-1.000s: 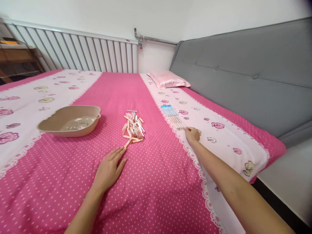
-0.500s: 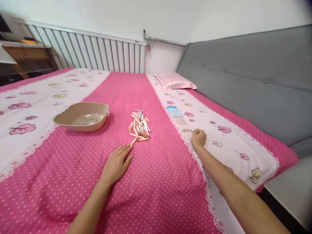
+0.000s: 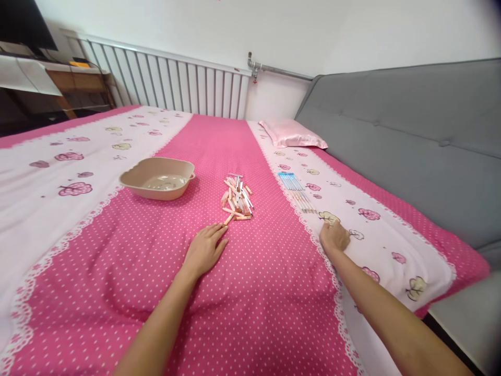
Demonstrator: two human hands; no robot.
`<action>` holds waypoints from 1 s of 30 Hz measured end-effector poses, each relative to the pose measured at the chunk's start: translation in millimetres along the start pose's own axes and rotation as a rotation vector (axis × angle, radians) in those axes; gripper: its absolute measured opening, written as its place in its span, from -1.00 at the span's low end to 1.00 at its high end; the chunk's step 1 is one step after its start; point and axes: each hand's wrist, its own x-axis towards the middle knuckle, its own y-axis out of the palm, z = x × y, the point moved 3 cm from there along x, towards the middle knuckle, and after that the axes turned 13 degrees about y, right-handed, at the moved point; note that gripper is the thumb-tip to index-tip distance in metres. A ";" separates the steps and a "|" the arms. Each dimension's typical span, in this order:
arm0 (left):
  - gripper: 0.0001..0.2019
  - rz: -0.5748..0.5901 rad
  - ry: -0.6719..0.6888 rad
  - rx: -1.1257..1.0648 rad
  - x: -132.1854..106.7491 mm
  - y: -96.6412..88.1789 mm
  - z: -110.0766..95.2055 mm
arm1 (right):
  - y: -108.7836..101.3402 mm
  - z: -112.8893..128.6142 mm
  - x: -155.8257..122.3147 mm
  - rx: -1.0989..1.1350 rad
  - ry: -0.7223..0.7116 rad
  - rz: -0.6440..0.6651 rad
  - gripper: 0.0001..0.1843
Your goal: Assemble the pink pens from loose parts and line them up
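My left hand (image 3: pixel 205 249) lies flat on the pink dotted cover, fingers stretched out and holding nothing. Its fingertips reach the near end of a peach-coloured pen (image 3: pixel 229 219) at the edge of a loose pile of pens (image 3: pixel 237 196). On the pale floral strip, my right hand (image 3: pixel 334 236) rests with curled fingers, and no object shows in it. Just beyond it lies a neat row of pale pens (image 3: pixel 303 201), apart from the hand. Behind that row, several blue pens (image 3: pixel 291 181) lie side by side.
A beige plastic basin (image 3: pixel 156 183) with small pale things inside stands on the bed to the left. At the back are a pink pillow (image 3: pixel 293 134) and a white radiator (image 3: pixel 176 81). A grey padded headboard (image 3: pixel 410 115) runs along the right.
My right hand has drawn back from the end of the pale pen row, towards me. My left hand stays by the pile. The camera view has turned slightly left.
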 end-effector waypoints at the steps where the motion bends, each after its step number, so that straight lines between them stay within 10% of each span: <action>1: -0.53 0.005 0.002 -0.001 -0.3 0.3 -0.1 | -0.8 -2.2 -2.8 -0.018 -0.006 -0.003 -0.49; 30: -0.53 -0.011 -0.001 -0.004 -1.0 0.2 -1.4 | 1.6 -14.3 -19.3 -0.127 -0.058 -0.050 -0.33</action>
